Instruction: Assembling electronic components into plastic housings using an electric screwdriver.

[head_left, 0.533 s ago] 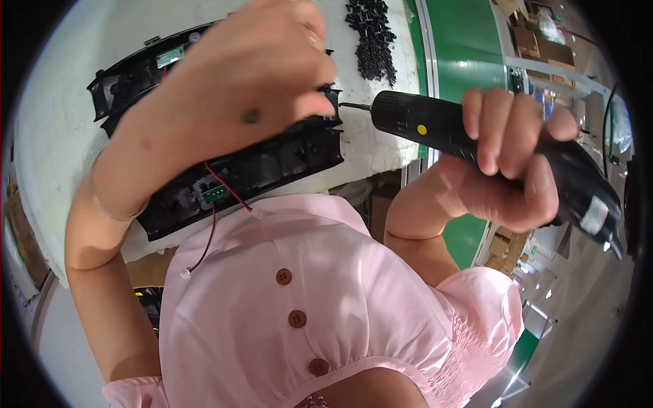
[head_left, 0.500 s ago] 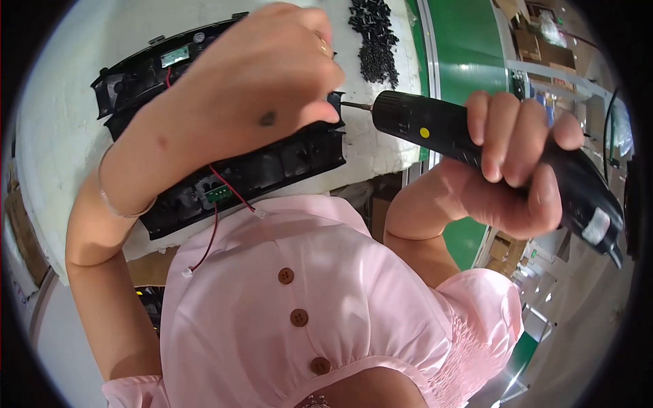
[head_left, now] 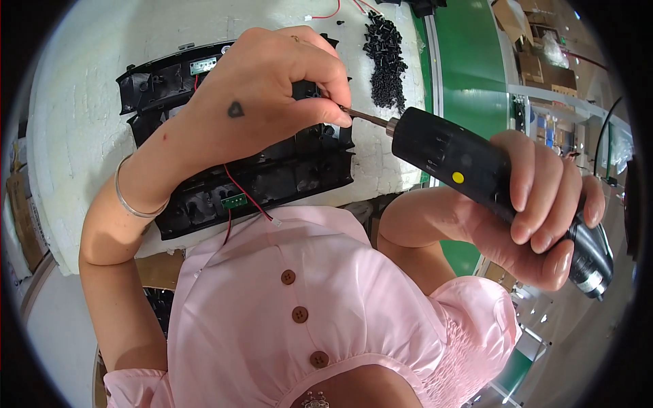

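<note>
My right hand (head_left: 537, 211) is wrapped round a black electric screwdriver (head_left: 445, 153). Its long bit points left, and the tip meets the fingertips of my left hand (head_left: 279, 95). Thumb and forefinger of that hand are pinched together at the bit's end; whatever small thing they may hold is hidden. Below the left hand and wrist lie long black plastic housings, the nearest one (head_left: 306, 175) bearing a small green circuit board (head_left: 235, 201) with red wires. The farther housing (head_left: 146, 88) carries another small board (head_left: 203, 66) and is partly covered by my hand.
A pile of small black screws and plastic pieces (head_left: 386, 58) lies on the white foam work surface (head_left: 75, 136), beyond the screwdriver. Red wires with white plugs (head_left: 309, 18) lie at the far edge. A green surface (head_left: 469, 75) runs along the right, with cardboard boxes (head_left: 544, 71) farther off.
My left thumb and forefinger have come together at the bit's tip. The screwdriver and my right hand sit slightly lower in view, while the housings and screw pile appear shifted right and down.
</note>
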Available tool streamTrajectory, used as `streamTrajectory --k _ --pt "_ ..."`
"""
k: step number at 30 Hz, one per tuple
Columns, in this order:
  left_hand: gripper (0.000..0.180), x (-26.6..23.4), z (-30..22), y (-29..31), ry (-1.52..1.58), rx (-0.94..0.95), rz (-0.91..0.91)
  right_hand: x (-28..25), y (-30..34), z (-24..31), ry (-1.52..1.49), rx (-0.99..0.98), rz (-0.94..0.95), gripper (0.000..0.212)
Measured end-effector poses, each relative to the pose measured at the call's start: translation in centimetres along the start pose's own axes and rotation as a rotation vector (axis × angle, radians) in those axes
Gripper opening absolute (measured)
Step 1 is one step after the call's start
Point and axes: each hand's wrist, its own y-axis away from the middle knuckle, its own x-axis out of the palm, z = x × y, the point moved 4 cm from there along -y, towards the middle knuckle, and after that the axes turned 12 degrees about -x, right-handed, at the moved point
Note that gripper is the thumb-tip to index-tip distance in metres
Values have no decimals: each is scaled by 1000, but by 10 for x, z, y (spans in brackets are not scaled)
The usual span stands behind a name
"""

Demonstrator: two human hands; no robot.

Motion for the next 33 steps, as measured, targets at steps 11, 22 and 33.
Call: streamTrajectory --k 11,22,33 --pt "12 -5 7 10 217 -44 -37 15 -3 -5 -69 -180 -13 22" --pt "9 -42 30 43 17 -68 -219 44 -1 -52 -160 -131 251 25" --pt "35 -98 32 49 -294 -181 -280 54 4 -127 -72 10 447 41"
